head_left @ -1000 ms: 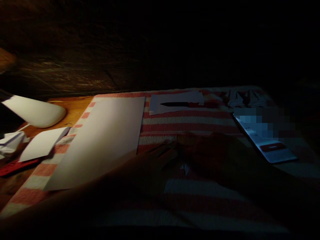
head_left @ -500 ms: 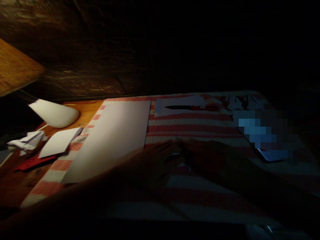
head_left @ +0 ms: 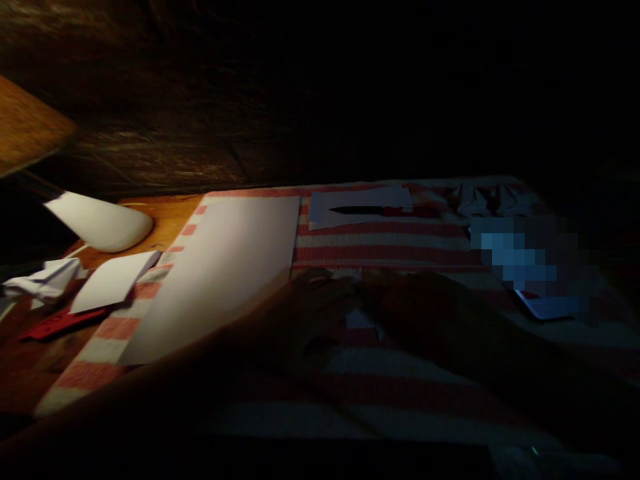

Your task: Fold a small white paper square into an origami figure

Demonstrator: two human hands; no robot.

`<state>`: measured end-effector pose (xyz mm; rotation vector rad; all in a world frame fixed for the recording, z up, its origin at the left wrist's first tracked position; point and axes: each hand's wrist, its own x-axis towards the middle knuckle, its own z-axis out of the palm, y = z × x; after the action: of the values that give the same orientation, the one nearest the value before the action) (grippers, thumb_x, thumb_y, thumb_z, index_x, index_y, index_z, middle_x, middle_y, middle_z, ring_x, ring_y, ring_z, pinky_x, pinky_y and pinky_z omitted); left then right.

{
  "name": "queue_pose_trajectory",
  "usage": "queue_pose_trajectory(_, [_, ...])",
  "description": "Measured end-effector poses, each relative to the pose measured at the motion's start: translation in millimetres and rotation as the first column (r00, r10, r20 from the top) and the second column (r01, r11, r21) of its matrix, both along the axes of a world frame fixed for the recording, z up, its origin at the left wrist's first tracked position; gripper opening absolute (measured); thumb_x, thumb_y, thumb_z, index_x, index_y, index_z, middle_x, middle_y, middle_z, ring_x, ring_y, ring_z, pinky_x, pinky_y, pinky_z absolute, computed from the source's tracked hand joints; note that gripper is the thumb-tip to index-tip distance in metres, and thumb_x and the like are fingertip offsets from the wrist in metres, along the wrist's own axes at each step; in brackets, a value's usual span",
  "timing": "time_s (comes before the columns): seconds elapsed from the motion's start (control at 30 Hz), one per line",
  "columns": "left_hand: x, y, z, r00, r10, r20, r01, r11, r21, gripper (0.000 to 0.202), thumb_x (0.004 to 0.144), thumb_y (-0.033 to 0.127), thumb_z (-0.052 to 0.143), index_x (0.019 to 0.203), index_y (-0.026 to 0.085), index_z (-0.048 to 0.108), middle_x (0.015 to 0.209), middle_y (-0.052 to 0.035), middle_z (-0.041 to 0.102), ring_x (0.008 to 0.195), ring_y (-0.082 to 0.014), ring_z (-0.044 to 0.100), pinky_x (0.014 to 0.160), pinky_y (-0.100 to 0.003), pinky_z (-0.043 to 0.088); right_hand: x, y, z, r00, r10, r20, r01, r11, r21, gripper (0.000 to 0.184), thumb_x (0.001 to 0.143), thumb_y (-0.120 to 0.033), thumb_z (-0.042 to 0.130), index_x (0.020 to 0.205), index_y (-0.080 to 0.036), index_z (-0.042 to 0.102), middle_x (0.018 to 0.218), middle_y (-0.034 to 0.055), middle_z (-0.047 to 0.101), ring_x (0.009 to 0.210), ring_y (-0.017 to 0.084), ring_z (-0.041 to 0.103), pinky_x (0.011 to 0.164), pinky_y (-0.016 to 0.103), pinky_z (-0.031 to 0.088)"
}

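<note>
Left hand (head_left: 315,310), right hand (head_left: 417,307) flank small white paper (head_left: 358,320); too dark to tell whether pinching.

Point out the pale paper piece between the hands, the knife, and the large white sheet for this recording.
Pale paper piece (head_left: 358,320): head view, its exposed near part.
Knife (head_left: 383,211): head view, where blade meets handle.
Large white sheet (head_left: 225,267): head view, mid-surface.

No readable text, labels or numbers.
</note>
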<state>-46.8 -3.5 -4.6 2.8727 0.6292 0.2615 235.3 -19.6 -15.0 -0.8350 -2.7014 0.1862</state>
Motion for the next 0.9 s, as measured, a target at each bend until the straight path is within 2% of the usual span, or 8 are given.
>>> queue_pose_trajectory(0.13, [-8,8,8.3,0.996,0.058,0.07,-0.047,0.986,-0.159,0.058,0.084,0.019,0.059,0.141,0.018,0.046,0.131,-0.0155,0.064,0.119,-0.03,0.06,0.1,-0.046,0.052,-14,-6,21.5,0.999,-0.04,0.023,0.039,0.999,0.032,0.046,0.1,-0.037,0.057,0.138,-0.012,0.059,0.135,0.015,0.067,0.118,0.029,0.063,0.102,0.048,0.051])
queue_pose_trajectory(0.23, [-4,16,14.0,0.994,0.082,0.065,-0.07,0.983,-0.171,0.038,0.092,0.013,0.051,0.13,0.017,0.054,0.12,-0.0134,0.069,0.105,-0.0251,0.067,0.09,-0.039,0.057,-39,-16,33.3,0.98,-0.185,0.071,0.174,0.974,0.145,0.054,0.091,-0.058,0.063,0.11,-0.009,0.073,0.108,0.0176,0.074,0.103,0.036,0.065,0.094,0.055,0.05])
queue_pose_trajectory(0.3, [1,19,16.2,0.998,0.044,0.044,-0.034,0.981,-0.19,0.038,0.094,0.011,0.052,0.132,0.015,0.054,0.121,-0.0137,0.07,0.103,-0.0236,0.068,0.089,-0.036,0.057,-56,-21,33.7,0.952,-0.291,0.096,0.266,0.94,0.216,0.041,0.093,-0.049,0.062,0.098,-0.01,0.075,0.089,0.015,0.074,0.094,0.035,0.065,0.09,0.054,0.049])
queue_pose_trajectory(0.4, [7,16,17.4,0.994,0.081,0.077,-0.065,0.98,-0.188,0.032,0.097,0.008,0.046,0.126,0.016,0.058,0.121,-0.0129,0.071,0.105,-0.0225,0.069,0.091,-0.037,0.057,-66,-26,28.4,0.933,-0.341,0.111,0.294,0.905,0.307,0.017,0.093,-0.024,0.063,0.101,-0.015,0.075,0.087,0.0105,0.075,0.087,0.03,0.066,0.087,0.048,0.048])
queue_pose_trajectory(0.53, [2,1,17.9,0.978,0.077,0.192,-0.037,0.978,-0.206,0.034,0.097,0.007,0.043,0.126,0.017,0.058,0.119,-0.0116,0.07,0.109,-0.0214,0.067,0.093,-0.035,0.057,-47,-29,26.8,0.965,-0.261,0.041,0.229,0.904,0.36,0.017,0.096,-0.019,0.061,0.104,-0.017,0.076,0.097,0.008,0.077,0.09,0.028,0.066,0.088,0.046,0.046])
queue_pose_trajectory(0.63, [-2,-10,17.1,0.982,0.068,0.174,-0.028,0.974,-0.224,0.04,0.092,0.003,0.047,0.126,0.019,0.059,0.118,-0.0101,0.069,0.109,-0.0221,0.065,0.094,-0.036,0.055,-24,-31,29.8,0.987,-0.154,0.033,0.132,0.923,0.362,0.022,0.101,-0.022,0.057,0.114,-0.022,0.074,0.105,0.0041,0.078,0.093,0.026,0.065,0.087,0.044,0.045])
queue_pose_trajectory(0.73, [1,-12,14.4,0.986,0.03,0.165,0.002,0.981,-0.194,0.041,0.09,0.001,0.048,0.123,0.02,0.063,0.115,-0.0091,0.069,0.112,-0.0232,0.063,0.099,-0.039,0.053,-4,-30,30.6,1.0,0.012,0.011,-0.015,0.925,0.379,0.032,0.105,-0.012,0.043,0.12,-0.02,0.071,0.108,0.0026,0.079,0.093,0.022,0.064,0.085,0.04,0.045])
queue_pose_trajectory(0.9, [12,-1,11.1,0.906,-0.112,0.408,0.144,0.988,-0.049,0.039,0.095,0.004,0.047,0.131,0.016,0.058,0.131,-0.0139,0.068,0.128,-0.0228,0.06,0.11,-0.04,0.05,17,-29,30.6,0.991,-0.032,-0.13,0.041,0.997,0.073,0.029,0.105,-0.023,0.047,0.124,-0.028,0.069,0.111,0.0021,0.076,0.096,0.019,0.07,0.083,0.034,0.055])
